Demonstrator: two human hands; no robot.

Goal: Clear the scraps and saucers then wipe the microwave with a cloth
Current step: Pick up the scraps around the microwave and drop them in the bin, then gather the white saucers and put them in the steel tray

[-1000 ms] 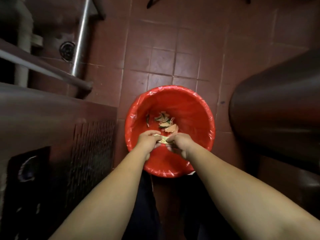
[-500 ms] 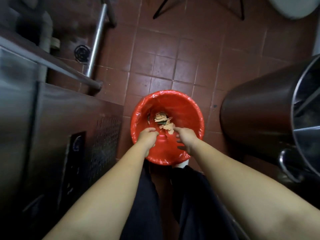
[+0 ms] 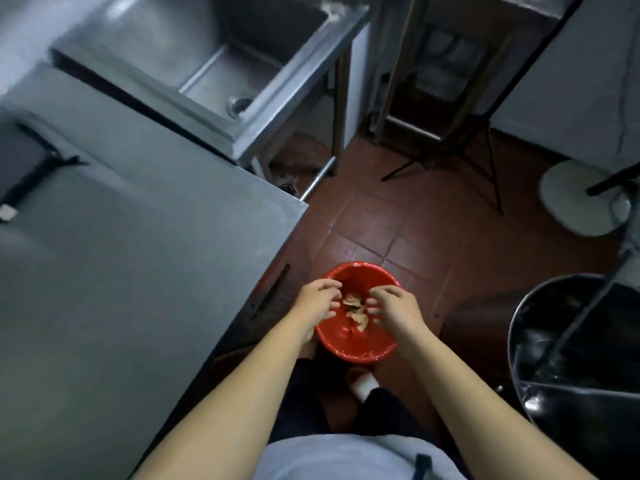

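A red bin (image 3: pixel 360 348) lined with clear plastic stands on the tiled floor between my feet and the steel counter. Pale food scraps (image 3: pixel 355 306) lie in its bottom. Both my hands hover over its opening, facing each other. My left hand (image 3: pixel 317 303) is over the left rim with fingers spread and loosely bent, holding nothing. My right hand (image 3: pixel 393 308) is over the right side, fingers also spread and empty. No saucers, microwave or cloth are in view.
A steel counter (image 3: pixel 121 254) fills the left, with a steel sink (image 3: pixel 221 71) behind it. A large steel pot (image 3: pixel 575 358) stands at the right. A black tripod leg (image 3: pixel 485 161) and a white round base (image 3: pixel 581 195) sit on the red floor tiles.
My hands pinched scraps together low in the bin, then parted and let go. My head has risen, so the bin looks smaller and the counter and sink have come into view.
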